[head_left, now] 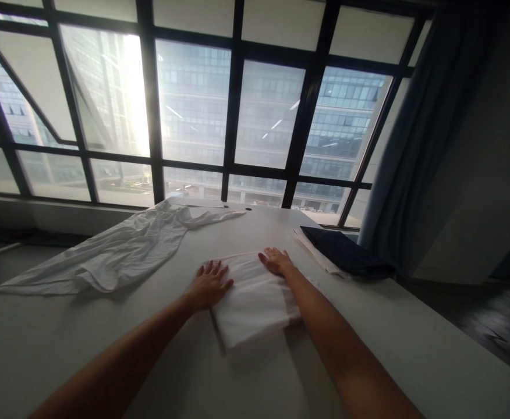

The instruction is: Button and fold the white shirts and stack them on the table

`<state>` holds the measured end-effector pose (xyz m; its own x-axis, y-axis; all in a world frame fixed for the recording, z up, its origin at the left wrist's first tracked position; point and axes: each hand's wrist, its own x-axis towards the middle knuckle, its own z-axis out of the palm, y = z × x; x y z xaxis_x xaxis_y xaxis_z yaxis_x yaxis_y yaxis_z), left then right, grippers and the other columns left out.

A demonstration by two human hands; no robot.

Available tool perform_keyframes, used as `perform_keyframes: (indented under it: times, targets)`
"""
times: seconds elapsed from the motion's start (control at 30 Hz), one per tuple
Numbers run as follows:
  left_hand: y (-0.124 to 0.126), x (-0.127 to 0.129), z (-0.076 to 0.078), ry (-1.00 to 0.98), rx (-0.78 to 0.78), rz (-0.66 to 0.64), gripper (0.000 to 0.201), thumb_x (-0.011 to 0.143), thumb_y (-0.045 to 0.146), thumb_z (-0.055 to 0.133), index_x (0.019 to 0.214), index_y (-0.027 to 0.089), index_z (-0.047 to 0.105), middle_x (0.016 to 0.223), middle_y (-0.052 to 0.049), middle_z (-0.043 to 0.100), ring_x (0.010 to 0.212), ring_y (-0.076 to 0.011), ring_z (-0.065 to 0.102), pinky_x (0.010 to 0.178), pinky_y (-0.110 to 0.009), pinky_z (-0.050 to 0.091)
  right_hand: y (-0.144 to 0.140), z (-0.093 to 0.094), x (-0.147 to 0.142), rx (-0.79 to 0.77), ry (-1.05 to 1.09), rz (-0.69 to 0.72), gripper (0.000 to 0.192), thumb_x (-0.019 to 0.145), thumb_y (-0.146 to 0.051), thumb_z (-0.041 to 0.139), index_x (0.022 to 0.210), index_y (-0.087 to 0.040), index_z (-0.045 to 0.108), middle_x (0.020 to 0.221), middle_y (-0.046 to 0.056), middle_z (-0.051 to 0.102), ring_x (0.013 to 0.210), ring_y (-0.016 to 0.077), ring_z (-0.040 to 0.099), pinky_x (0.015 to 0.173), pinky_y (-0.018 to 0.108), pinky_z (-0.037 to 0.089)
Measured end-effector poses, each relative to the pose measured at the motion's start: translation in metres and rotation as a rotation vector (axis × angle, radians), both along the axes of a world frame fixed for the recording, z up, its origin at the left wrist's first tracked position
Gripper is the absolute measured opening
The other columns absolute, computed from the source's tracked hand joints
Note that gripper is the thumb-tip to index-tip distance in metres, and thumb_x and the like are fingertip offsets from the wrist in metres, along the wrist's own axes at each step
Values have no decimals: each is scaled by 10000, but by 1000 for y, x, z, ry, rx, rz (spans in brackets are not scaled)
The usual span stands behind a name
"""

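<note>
Two hands lie flat, fingers spread, gripping nothing. The left hand [210, 283] presses palm-down on the left edge of one folded white cloth [252, 302]; the right hand [275, 260] rests open on that cloth's far right corner. The cloth sits between the two forearms on the pale worktop [412, 337]. Left of the left hand, well apart, one loose white shirt [119, 253] sprawls unfolded. Right of the right hand, near it, one dark folded cloth [346, 253] lies on top of one pale folded piece [314, 247]. Beyond both hands stands a large window [194, 116], with one blue curtain [416, 145] to the right.
</note>
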<state>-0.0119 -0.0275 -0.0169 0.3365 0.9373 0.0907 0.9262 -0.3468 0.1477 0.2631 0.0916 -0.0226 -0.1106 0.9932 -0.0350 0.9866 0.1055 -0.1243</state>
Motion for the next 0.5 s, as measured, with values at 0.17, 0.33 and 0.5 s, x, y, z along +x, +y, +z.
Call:
perform_keyframes:
  times: [0.17,0.33,0.5]
  targets:
    - [-19,10,11,19,35,-47,599,1005,503,301,1496,173,393,1603,-128,255,1493,-320,160,1197,-527,132,7,-6,6,19,44,-26,770,965,-652,131,1557,-177,264,1630,65,177,1501,216,133,1193,517,37]
    - [-55,29,11,-68,-13,-519,737,970,641,286,1556,194,270,1609,-104,225,1500,-263,156,1215,-478,119,6,-4,6,17,35,-23,762,967,-636,153,1557,-165,255,1628,89,186,1498,230,146,1187,530,47]
    - [-72,32,10,-106,-42,-683,703,968,660,281,1560,280,266,1625,-71,165,1504,-302,90,1203,-535,84,9,-4,13,11,33,-20,758,968,-643,146,1561,-181,246,1628,101,185,1497,220,154,1187,504,71]
